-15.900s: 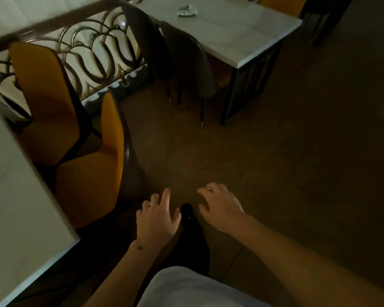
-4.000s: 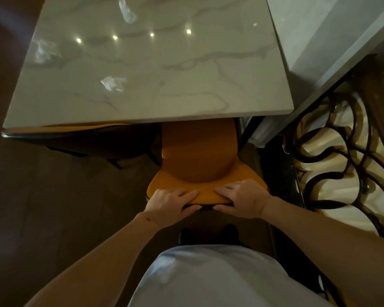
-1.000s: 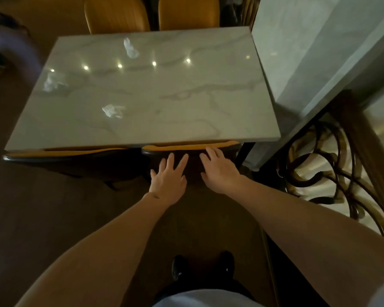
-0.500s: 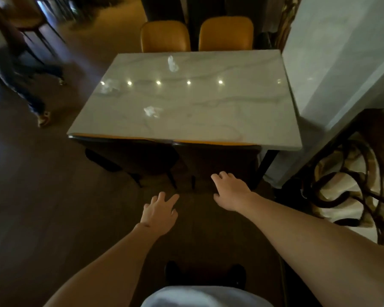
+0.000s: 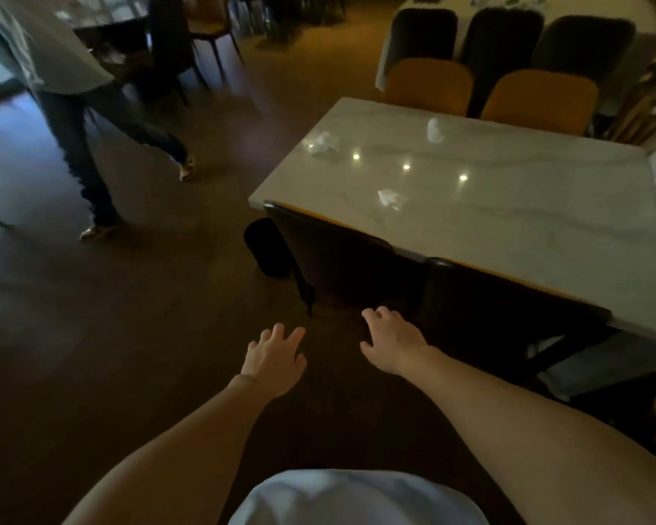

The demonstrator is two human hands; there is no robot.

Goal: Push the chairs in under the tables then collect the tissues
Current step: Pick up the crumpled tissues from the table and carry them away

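A marble-topped table (image 5: pixel 527 206) stands to my right front. Three crumpled tissues lie on it: one near the left edge (image 5: pixel 320 142), one at the far side (image 5: pixel 434 130), one nearer me (image 5: pixel 389 198). Two dark-backed chairs, the left one (image 5: pixel 338 255) and the right one (image 5: pixel 500 301), are tucked under its near edge. Two orange chairs (image 5: pixel 428 85) stand at its far side. My left hand (image 5: pixel 275 359) and my right hand (image 5: pixel 392 341) hover over the floor with fingers spread, holding nothing, short of the chair backs.
A person (image 5: pixel 72 108) walks across the dark floor at the left. A dark round bin (image 5: pixel 267 248) stands by the table's left corner. Further dark chairs (image 5: pixel 504 36) and another table are behind. A metal railing (image 5: pixel 644 104) is at the far right.
My view has turned left, so the table now lies to the right. Both hands have left the pushed-in chair and drawn back. The person at the left has walked closer.
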